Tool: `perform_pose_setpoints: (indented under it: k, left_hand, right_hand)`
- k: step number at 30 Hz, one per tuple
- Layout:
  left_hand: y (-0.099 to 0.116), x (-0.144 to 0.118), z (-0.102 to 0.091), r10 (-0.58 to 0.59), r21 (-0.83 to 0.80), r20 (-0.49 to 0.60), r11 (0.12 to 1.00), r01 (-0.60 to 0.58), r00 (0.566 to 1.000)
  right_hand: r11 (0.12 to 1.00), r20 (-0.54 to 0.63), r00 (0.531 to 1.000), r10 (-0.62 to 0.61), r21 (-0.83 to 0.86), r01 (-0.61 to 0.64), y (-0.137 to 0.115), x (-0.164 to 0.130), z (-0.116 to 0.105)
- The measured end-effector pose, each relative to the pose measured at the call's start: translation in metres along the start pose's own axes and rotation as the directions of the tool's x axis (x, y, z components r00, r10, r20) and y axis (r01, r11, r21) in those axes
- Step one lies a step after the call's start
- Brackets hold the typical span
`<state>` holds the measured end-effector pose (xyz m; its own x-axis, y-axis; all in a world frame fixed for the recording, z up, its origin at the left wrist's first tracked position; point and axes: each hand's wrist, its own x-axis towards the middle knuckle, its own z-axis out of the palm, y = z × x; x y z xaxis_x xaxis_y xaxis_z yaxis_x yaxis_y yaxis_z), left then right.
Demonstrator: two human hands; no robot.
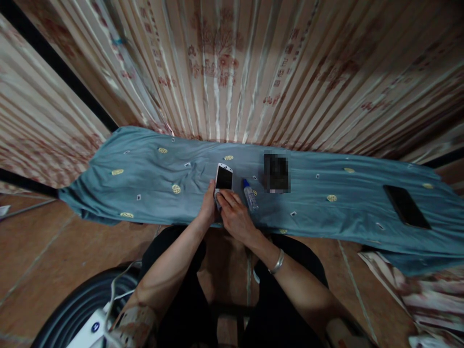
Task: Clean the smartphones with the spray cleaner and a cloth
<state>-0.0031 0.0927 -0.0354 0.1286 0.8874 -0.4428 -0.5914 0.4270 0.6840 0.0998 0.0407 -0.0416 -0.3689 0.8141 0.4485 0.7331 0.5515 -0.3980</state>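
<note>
Holding a white phone (224, 178) at its near end, the person's left hand (209, 205) is gripping the device from the left side, its grip pinching the phone's lower edge while the dark screen is facing up. The right hand (234, 212) is pressing down over that same near end, fingers (225, 197) lying flat and together on what appears to be a small pale cloth or pad; whether it is pinching anything cannot be told. The phone is lying on a blue cloth (152, 193) with yellow round motifs, covering the worktop, close to its near edge and roughly at its middle. Just to the right of the right hand, a small clear bottle (250, 195) with a blue cap is lying on its side, apart from the phone. Farther right a blurred dark object (276, 171) is resting on the cloth, and well apart, near the right end, a black phone (406, 206) is lying flat, screen dark. A silver bangle (277, 262) is sitting on the right wrist. A striped patterned curtain (232, 67) is hanging behind the worktop.
</note>
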Motion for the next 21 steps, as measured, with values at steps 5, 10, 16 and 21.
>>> perform_pose_setpoints:
  k: [5,10,16,21]
  left_hand:
    - [0.002,0.005,-0.005,-0.082,0.039,-0.035,0.996,0.084,0.996]
    - [0.006,0.003,-0.005,-0.087,0.072,-0.064,0.993,0.091,0.994]
    - [0.01,0.002,0.006,-0.011,0.099,-0.066,0.995,0.017,0.998]
    - [0.007,0.011,0.01,0.047,0.011,-0.045,0.999,-0.046,0.998]
  right_hand:
    - [1.0,0.006,1.0,-0.005,0.015,0.005,-0.005,-0.002,-0.001]
    - [0.998,-0.015,1.0,-0.018,0.062,0.019,-0.004,-0.005,-0.006]
    - [0.955,-0.035,0.999,0.015,0.298,-0.004,0.001,-0.005,-0.021]
    - [0.785,0.071,0.974,0.213,0.582,-0.214,0.014,-0.002,-0.037]
